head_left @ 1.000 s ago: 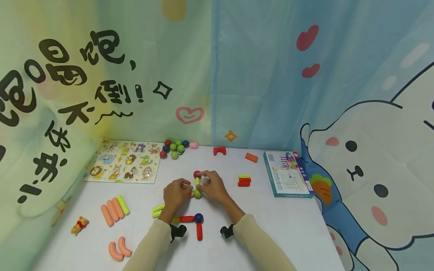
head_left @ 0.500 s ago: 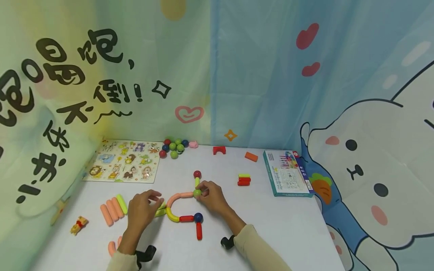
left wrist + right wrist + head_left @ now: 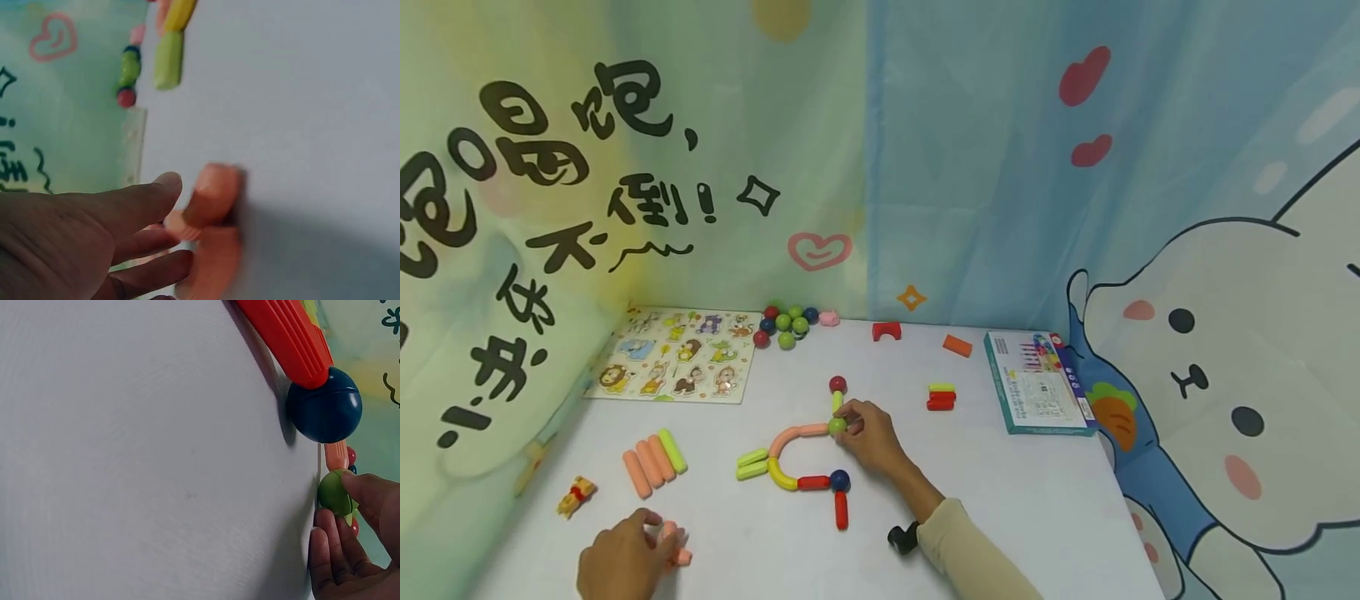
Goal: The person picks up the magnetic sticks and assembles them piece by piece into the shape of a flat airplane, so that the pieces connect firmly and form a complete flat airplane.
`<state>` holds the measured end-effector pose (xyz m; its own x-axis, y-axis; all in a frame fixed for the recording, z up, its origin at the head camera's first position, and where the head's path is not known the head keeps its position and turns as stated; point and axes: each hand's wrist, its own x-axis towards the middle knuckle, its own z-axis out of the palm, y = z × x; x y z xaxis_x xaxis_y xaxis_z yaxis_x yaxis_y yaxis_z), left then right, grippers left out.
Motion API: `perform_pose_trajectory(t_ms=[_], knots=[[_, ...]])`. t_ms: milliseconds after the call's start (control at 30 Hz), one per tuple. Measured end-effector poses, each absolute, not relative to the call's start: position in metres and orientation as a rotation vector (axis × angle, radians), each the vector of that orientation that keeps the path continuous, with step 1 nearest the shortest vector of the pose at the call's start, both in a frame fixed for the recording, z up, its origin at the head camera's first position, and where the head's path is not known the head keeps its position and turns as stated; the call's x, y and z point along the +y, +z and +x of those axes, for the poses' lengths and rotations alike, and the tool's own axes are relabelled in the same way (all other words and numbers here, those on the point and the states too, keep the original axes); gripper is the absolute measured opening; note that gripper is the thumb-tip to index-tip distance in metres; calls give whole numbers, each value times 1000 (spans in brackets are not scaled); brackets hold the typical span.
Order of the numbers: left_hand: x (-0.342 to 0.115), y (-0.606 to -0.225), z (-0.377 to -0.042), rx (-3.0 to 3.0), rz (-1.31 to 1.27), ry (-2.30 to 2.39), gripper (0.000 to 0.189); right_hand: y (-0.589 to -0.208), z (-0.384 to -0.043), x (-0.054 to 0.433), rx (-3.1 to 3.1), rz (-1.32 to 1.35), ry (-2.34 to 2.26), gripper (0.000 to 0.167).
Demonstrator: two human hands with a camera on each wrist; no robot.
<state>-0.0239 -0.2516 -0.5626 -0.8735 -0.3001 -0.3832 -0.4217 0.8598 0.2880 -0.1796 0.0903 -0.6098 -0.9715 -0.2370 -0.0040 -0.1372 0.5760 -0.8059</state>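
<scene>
Apart, hands at green ball, pink arcs

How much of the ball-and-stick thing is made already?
Done: a chain of balls and sticks curves from a red ball to a blue ball. In hand: the right hand holds its green ball; the left hand is at the curved pink pieces. Left: maybe adding those and the straight pink sticks, lying apart from the chain.

Worktop: at left hand, curved rods; beyond it, straight rods and figurine. Running leftward from right hand, linked rods and balls. Farther back, picture board, loose balls; far right, box.
</scene>
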Motion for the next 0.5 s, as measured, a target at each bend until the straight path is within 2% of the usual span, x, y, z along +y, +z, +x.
perform_pose_trajectory(t_ms=[300,500], knots=[[-218,-574,-32,2898,-460,624,31,-611,-180,92,2680,-325,-1374,32],[-196,-563,-58,3064,-380,822,29,-611,-180,91,2675,-302,-1366,32]])
